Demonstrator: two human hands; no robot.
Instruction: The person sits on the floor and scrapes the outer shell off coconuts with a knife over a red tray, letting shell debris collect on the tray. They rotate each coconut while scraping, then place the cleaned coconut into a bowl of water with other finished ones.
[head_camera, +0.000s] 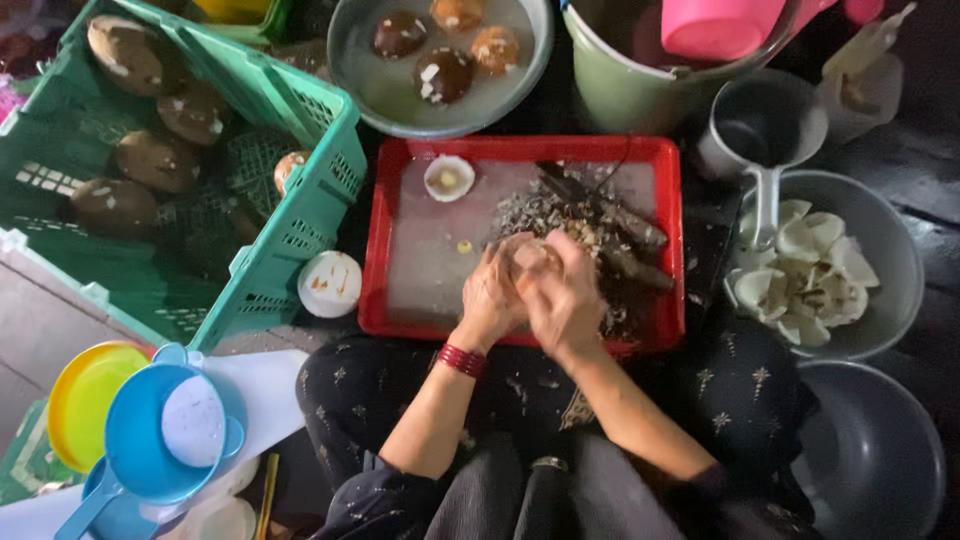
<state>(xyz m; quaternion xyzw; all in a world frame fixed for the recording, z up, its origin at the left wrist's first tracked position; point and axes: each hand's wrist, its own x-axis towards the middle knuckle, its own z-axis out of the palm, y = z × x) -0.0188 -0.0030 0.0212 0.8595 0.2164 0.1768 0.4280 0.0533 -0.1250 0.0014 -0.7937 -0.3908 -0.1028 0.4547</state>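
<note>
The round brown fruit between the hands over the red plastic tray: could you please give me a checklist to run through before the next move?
1. Both hands on the round brown fruit: left hand and right hand wrap it. Ok.
2. Fruit over the red plastic tray: ok.
3. Peel scraps kept inside the tray: ok.
4. Room in the grey metal bowl of white pieces: ok.
5. Blade in hand: cannot tell, fingers hide it.
6. Unpeeled fruits in the green plastic crate: ok.
</note>
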